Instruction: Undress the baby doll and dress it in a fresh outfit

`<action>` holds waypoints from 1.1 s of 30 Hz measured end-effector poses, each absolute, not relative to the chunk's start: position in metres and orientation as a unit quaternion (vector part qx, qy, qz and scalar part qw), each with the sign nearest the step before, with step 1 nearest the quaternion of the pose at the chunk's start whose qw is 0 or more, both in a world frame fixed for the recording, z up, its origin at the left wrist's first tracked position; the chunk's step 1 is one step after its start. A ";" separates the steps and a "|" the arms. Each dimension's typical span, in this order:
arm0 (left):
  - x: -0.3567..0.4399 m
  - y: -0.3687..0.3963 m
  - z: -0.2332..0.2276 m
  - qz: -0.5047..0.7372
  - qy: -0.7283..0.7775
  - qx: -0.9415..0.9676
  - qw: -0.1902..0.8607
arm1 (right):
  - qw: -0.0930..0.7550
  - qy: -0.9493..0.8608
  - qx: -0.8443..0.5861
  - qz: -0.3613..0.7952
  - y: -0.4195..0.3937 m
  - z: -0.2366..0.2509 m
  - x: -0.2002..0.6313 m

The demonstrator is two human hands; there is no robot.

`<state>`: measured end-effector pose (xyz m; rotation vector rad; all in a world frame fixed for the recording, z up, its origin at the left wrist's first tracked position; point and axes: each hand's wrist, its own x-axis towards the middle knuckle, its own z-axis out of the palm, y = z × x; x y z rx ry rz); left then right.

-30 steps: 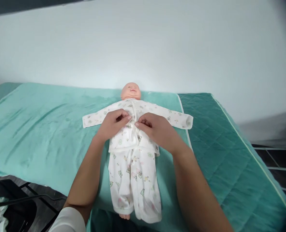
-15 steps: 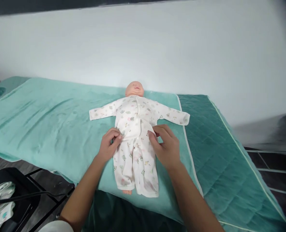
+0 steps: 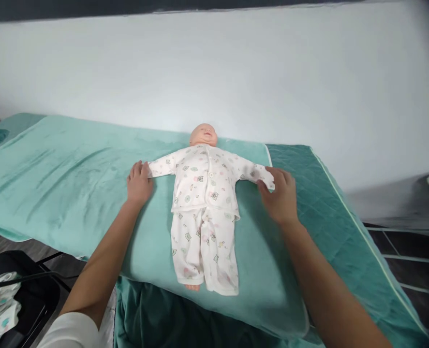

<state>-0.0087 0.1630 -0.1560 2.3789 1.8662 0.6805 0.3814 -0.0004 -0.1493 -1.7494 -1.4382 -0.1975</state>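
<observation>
A baby doll lies on its back with its arms spread, dressed in a white printed long-sleeved top and matching trousers. The top's front lies flat over the trouser waist, with a button at mid-chest. My left hand closes over the end of the sleeve on the left, hiding its cuff. At the other sleeve, my right hand pinches the cuff between thumb and fingers. One bare foot shows below a trouser leg.
A light green cover lies under the doll, beside a darker quilted cover. The white wall runs behind. At lower left, a black chair holds printed cloths.
Both hands have moved from the top's hem up and outward to the two sleeve ends. The hem's right front, folded aside before, now lies down over the trousers.
</observation>
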 end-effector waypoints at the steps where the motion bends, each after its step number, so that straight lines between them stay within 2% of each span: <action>1: -0.011 0.170 -0.156 0.197 0.603 0.773 0.016 | 0.377 -0.587 -0.711 -0.090 0.005 -0.159 0.396; 4: -0.019 0.185 -0.156 0.167 0.594 0.787 0.009 | 0.278 -0.597 -0.750 -0.058 0.011 -0.185 0.424; 7: -0.027 0.195 -0.155 0.172 0.616 0.769 0.012 | 0.246 -0.553 -0.796 -0.027 0.007 -0.198 0.431; 9: -0.030 0.197 -0.154 0.185 0.631 0.753 0.018 | 0.257 -0.534 -0.805 -0.026 0.003 -0.197 0.424; 12: -0.028 0.183 -0.153 0.224 0.638 0.736 0.023 | 0.328 -0.548 -0.769 -0.038 -0.011 -0.186 0.395; 15: -0.023 0.134 -0.155 0.309 0.595 0.741 0.043 | 0.425 -0.601 -0.677 0.013 -0.046 -0.170 0.343; 17: -0.019 0.079 -0.157 0.370 0.527 0.757 0.109 | 0.456 -0.637 -0.619 0.060 -0.081 -0.161 0.306; 19: -0.017 0.015 -0.160 0.400 0.467 0.764 0.197 | 0.442 -0.685 -0.572 0.094 -0.117 -0.158 0.273; 22: -0.015 -0.067 -0.166 0.351 0.345 0.821 0.288 | 0.380 -0.744 -0.537 0.120 -0.157 -0.160 0.244; 25: -0.011 -0.105 -0.172 0.326 0.318 0.855 0.249 | 0.364 -0.748 -0.542 0.119 -0.171 -0.166 0.235; 33: -0.004 -0.108 -0.158 0.398 0.286 0.844 0.218 | 0.419 -0.735 -0.518 0.128 -0.179 -0.149 0.230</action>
